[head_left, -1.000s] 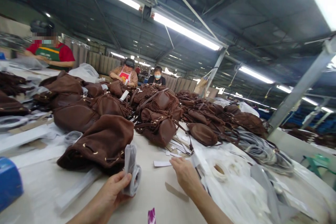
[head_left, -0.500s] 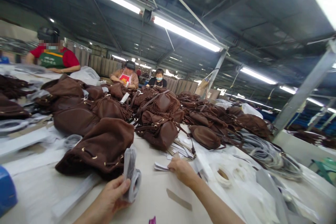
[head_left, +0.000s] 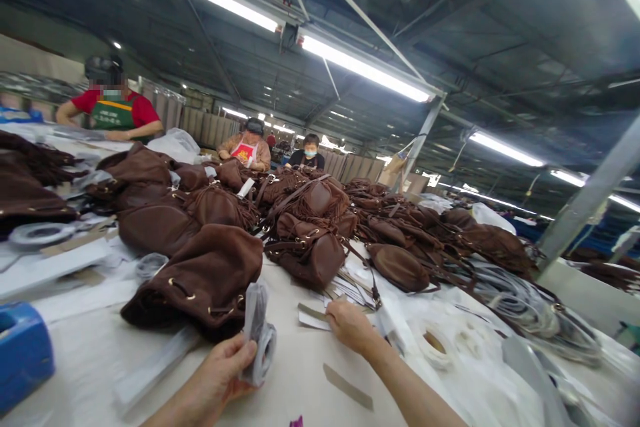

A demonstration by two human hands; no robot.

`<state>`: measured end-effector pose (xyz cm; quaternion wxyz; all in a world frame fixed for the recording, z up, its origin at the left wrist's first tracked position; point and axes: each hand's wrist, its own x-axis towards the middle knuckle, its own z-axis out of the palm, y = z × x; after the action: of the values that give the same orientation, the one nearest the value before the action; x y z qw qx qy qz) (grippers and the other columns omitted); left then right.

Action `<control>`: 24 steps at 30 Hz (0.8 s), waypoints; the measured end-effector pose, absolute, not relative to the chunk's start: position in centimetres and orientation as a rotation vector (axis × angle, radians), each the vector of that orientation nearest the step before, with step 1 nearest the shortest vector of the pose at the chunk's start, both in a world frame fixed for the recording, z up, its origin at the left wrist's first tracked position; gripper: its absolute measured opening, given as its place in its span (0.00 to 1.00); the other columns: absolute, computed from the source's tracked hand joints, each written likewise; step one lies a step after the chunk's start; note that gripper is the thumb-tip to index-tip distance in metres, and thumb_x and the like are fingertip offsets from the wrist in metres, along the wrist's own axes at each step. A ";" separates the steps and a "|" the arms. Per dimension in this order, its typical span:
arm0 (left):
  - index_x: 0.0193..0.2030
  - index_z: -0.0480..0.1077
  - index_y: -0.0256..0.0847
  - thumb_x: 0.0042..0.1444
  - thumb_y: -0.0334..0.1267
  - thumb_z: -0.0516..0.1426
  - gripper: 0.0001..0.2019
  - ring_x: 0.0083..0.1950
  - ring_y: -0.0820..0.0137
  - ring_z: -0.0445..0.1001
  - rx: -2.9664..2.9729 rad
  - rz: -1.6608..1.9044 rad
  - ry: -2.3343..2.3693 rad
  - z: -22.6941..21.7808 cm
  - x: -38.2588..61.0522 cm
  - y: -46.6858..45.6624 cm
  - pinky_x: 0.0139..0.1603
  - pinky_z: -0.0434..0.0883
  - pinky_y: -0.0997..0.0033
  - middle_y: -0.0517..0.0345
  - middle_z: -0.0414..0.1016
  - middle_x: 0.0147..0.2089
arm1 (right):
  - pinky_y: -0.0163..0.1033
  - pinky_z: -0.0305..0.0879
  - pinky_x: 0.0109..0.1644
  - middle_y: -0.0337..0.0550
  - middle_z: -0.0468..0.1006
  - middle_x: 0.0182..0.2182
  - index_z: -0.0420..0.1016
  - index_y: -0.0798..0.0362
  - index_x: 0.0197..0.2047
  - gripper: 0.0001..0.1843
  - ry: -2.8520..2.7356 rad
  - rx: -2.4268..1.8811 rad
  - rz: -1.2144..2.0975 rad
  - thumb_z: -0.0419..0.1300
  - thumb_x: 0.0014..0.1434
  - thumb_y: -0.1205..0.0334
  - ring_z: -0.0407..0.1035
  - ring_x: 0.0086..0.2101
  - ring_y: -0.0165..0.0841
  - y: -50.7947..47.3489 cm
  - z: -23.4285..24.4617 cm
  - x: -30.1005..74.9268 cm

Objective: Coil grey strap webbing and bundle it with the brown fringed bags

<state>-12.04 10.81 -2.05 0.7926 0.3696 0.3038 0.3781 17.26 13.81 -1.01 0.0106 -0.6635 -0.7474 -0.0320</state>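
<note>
Left hand [head_left: 226,367] pinches plastic-wrapped coil [head_left: 256,315], already gathered; right hand [head_left: 350,327] pinches card strips [head_left: 312,317]; 1 loose strip [head_left: 348,387] at its 6 o'clock, unheld

"What's at lower left?"
"I see a blue object [head_left: 29,363], partly cut off by the edge."
"Upper left?"
"A co-worker [head_left: 114,113] in a green apron. At top centre tube lights [head_left: 365,69] glow; at right a metal post [head_left: 593,187] slants."

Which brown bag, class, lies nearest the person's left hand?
The frontmost bag, just beyond the left hand; the other bags lie farther away, most heaped together.
</note>
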 end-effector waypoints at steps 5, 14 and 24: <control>0.39 0.77 0.36 0.38 0.55 0.70 0.27 0.33 0.70 0.67 0.792 0.833 0.647 -3.2 -11.8 11.2 0.38 0.66 0.72 0.53 0.73 0.34 | 0.35 0.58 0.39 0.46 0.79 0.32 0.75 0.54 0.31 0.10 -2.239 -2.055 -0.175 0.54 0.60 0.70 0.72 0.37 0.36 14.3 -1.0 17.1; 0.37 0.76 0.36 0.36 0.55 0.71 0.26 0.32 0.70 0.68 0.778 0.824 0.613 -4.2 -11.5 11.7 0.34 0.64 0.73 0.57 0.71 0.29 | 0.39 0.56 0.40 0.47 0.74 0.31 0.68 0.53 0.29 0.09 -2.020 -1.919 -0.215 0.52 0.60 0.66 0.67 0.36 0.38 13.7 -0.7 16.3; 0.39 0.76 0.35 0.41 0.55 0.68 0.25 0.36 0.69 0.67 0.842 0.828 0.649 -2.6 -11.9 10.8 0.37 0.65 0.72 0.52 0.73 0.37 | 0.37 0.66 0.30 0.41 0.75 0.30 0.61 0.50 0.37 0.11 -1.717 -1.662 0.479 0.45 0.62 0.54 0.72 0.28 0.33 10.7 1.3 13.7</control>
<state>-11.95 10.81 -2.57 0.7813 0.3900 0.3006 0.3835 13.69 10.70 1.30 0.3449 -0.6401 -0.6613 0.1846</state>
